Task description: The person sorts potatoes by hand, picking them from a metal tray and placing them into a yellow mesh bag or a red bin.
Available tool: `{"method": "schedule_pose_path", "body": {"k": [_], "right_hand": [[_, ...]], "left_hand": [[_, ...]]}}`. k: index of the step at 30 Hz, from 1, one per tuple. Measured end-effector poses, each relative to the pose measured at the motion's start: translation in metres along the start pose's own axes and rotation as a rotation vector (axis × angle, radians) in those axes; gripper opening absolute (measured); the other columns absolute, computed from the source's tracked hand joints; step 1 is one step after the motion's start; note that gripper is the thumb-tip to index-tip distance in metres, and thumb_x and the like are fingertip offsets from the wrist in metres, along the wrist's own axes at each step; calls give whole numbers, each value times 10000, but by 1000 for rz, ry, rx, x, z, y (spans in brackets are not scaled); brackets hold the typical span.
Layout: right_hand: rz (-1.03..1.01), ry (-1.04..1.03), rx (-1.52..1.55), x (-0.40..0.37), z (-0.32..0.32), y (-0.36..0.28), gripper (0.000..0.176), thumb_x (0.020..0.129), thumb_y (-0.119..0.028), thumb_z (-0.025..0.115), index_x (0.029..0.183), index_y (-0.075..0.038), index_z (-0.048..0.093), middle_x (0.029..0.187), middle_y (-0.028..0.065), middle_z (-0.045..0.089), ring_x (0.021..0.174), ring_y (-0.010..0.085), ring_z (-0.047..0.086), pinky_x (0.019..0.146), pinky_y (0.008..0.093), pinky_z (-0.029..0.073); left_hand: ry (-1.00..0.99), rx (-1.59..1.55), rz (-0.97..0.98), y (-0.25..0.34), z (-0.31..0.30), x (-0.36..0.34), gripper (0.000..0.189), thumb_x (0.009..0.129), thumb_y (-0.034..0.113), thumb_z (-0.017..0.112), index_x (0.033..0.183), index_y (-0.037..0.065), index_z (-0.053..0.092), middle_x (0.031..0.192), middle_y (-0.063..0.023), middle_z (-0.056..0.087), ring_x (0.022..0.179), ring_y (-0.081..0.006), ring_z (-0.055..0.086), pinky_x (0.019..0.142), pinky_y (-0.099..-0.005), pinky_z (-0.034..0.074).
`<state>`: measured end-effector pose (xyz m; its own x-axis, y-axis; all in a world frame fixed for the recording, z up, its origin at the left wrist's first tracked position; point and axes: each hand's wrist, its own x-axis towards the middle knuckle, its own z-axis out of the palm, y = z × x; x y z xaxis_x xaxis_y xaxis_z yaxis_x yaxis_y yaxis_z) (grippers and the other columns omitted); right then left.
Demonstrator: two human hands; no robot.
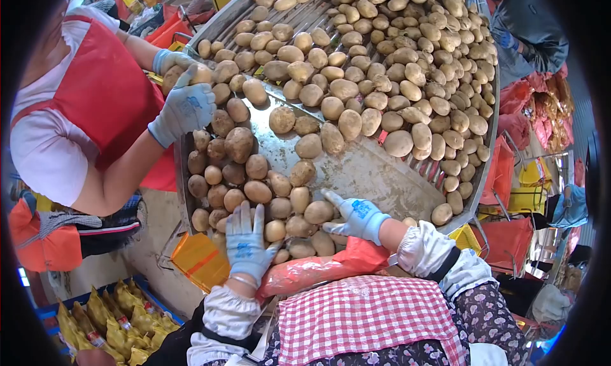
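My left hand [247, 242], in a white-and-blue glove, lies with its fingers spread over potatoes [258, 192] near the front edge of a metal sorting table [382, 178]. No potato is enclosed in it. My right hand [359, 218], gloved alike, stretches its fingers to the left beside a potato [318, 212]; its palm side is hidden. Between both hands several potatoes sit close together. A red plastic-wrapped padding [324, 270] runs along the table edge below them.
Many potatoes [414, 67] cover the far side. At left, a co-worker in a red apron [105, 86] holds potatoes in gloved hands [188, 108]. Yellow bags [121, 318] fill a blue crate at lower left. Another person's dark sleeve [528, 29] shows at upper right.
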<state>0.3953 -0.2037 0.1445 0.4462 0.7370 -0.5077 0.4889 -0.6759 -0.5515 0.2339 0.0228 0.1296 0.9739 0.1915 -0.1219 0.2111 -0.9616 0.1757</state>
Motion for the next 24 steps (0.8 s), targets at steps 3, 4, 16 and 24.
{"method": "schedule_pose_path", "body": {"k": [3,4,16,24], "right_hand": [[-24,42,62,0,0,0,756,845,-447,640,1405,-46,329,1162,243,601,1080,387,582,922,422,459],[38,127,120,-6,-5,4,702,844,-436,645,1369,-50,385,1126,239,617,1060,383,593,912,418,468],[-16,123,606,-22,0,30,362,887,-231,624,1204,-60,591,1052,153,668,973,251,651,860,327,504],[-200,202,76,-27,-11,-13,425,858,-392,622,1145,-78,623,1020,164,652,959,331,621,841,393,497]], "left_hand": [[-8,106,-20,-22,-9,-20,779,722,296,692,1400,78,376,1455,-196,341,1329,-380,332,1101,-496,237],[-28,159,-47,-27,-11,-22,704,734,232,674,1371,81,414,1432,-202,372,1309,-378,362,1087,-487,268],[42,-37,94,19,-16,22,573,668,460,756,996,1,657,1432,-210,379,1347,-419,286,1102,-527,233],[47,-81,175,21,-1,17,469,678,415,756,910,14,685,1441,-190,379,1378,-415,240,1122,-532,177]]}}
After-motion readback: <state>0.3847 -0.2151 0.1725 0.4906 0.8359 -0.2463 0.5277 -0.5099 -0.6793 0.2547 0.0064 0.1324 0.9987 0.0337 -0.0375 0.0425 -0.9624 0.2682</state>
